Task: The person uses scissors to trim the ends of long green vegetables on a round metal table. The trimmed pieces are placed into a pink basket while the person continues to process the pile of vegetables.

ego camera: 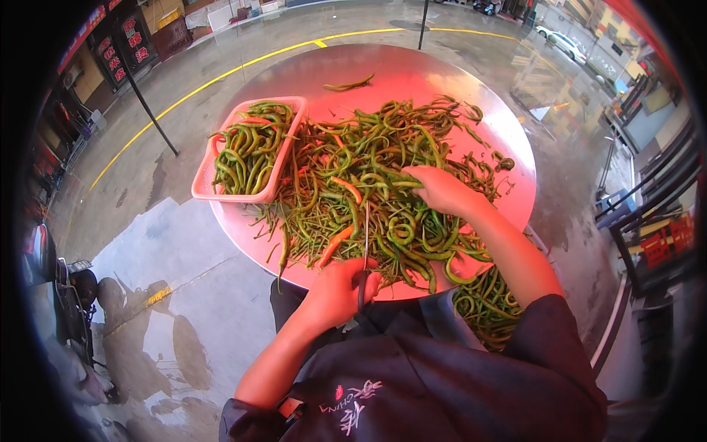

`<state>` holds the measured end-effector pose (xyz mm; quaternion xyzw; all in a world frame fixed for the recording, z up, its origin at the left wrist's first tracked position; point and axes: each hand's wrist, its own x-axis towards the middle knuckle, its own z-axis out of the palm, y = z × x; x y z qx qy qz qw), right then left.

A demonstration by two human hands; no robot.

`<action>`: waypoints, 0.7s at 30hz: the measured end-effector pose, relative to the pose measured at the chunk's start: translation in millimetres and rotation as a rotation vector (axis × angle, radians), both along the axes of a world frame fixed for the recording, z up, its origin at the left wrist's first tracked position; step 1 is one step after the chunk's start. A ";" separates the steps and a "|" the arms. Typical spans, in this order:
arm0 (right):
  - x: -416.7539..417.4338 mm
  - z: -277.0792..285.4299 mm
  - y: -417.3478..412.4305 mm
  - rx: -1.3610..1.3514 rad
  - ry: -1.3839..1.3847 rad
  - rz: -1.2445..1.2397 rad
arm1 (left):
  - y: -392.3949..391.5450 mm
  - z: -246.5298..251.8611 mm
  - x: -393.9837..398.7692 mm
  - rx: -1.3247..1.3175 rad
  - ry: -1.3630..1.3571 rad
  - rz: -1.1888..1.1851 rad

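Note:
My left hand [339, 290] is closed around the handles of a pair of scissors [367, 235] at the near edge of the round metal table [353, 58]. The blades point away from me, over the heap of long green chili peppers [381, 141]. Farther right, my right hand [442, 190] grips green chili pepper [406, 178] at its fingertips, just above the heap; how many peppers it holds is hard to see. A few orange-red chilies [336, 246] and many loose cut stems [301, 240] lie mixed in front of the scissors.
A pink plastic basket [199, 185] of green chilies stands at the table's left. More chilies [489, 309] fill a container below the right edge. One chili [349, 84] lies apart at the far side. Thin dark poles [146, 102] rise beyond; a parked scooter [77, 298] is at left.

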<state>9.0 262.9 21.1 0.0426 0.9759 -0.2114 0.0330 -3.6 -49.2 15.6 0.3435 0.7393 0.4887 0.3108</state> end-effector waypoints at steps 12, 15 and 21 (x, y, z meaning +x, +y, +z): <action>21.7 9.6 -10.7 -0.125 0.196 0.092 | 32.8 -11.9 -25.9 0.071 -0.294 -0.023; 24.1 9.8 -8.7 -0.153 0.221 0.112 | 34.0 -8.1 -27.1 0.050 -0.240 -0.028; 25.3 4.6 -2.2 -0.193 0.195 0.151 | 37.2 -12.3 -29.7 0.070 -0.222 -0.067</action>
